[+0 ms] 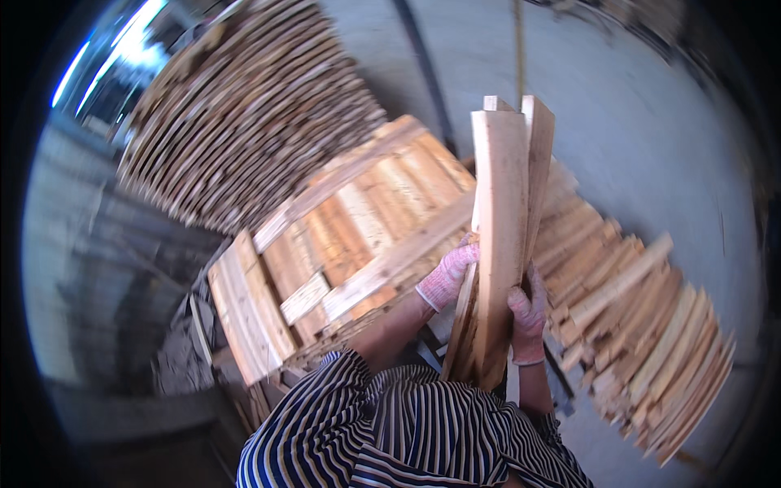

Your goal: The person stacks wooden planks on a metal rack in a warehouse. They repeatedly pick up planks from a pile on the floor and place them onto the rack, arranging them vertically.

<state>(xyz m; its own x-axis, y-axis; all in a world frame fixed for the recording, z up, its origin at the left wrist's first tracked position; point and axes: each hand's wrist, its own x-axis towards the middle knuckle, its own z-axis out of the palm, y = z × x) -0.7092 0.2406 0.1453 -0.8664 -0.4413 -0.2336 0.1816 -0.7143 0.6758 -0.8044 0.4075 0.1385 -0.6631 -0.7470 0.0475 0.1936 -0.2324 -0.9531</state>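
A bundle of several wooden boards (500, 187) stands nearly upright in front of my chest, clasped between both hands. My left hand (449, 275), in a pink-and-white knit glove, grips the bundle's left side, its fingertips hidden behind the wood. On the right side my right hand (529, 317), gloved the same way, is closed round the boards with its thumb toward me. The boards' lower ends come close to my striped shirt. Left of the bundle lies a wide layer of flat boards (358, 224) with longer planks across it.
A tall stack of rough boards (252, 114) rises at the far left. To the right, a long row of loose wooden slats (643, 333) curves toward me. Grey concrete floor (643, 146) extends beyond, and a dark crumpled heap (181, 350) lies at the left.
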